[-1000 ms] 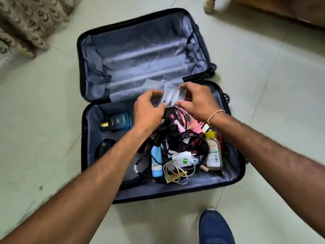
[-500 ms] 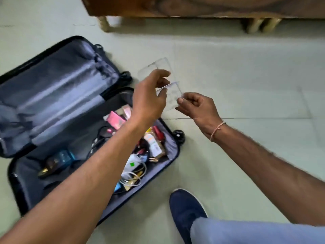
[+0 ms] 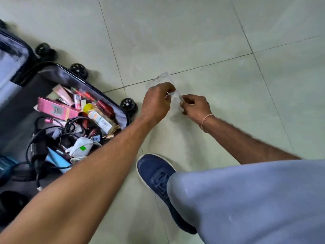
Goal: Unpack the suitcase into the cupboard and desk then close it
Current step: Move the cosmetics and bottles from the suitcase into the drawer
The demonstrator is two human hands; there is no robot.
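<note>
Both hands hold a small clear plastic case (image 3: 175, 100) over the pale green tiled floor (image 3: 211, 41), to the right of the open dark suitcase (image 3: 58, 73). Left hand (image 3: 156, 101) pinches its left side with curled fingers; right hand (image 3: 197, 105) pinches its right edge between thumb and fingertips. Pink carton (image 3: 56, 109), yellow-capped bottle (image 3: 98, 117), black cables (image 3: 70, 124) and white charger (image 3: 80, 147) lie inside the suitcase.

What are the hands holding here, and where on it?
A clear plastic packet, held over the floor: left hand pinches its left edge, right hand its right edge.
</note>
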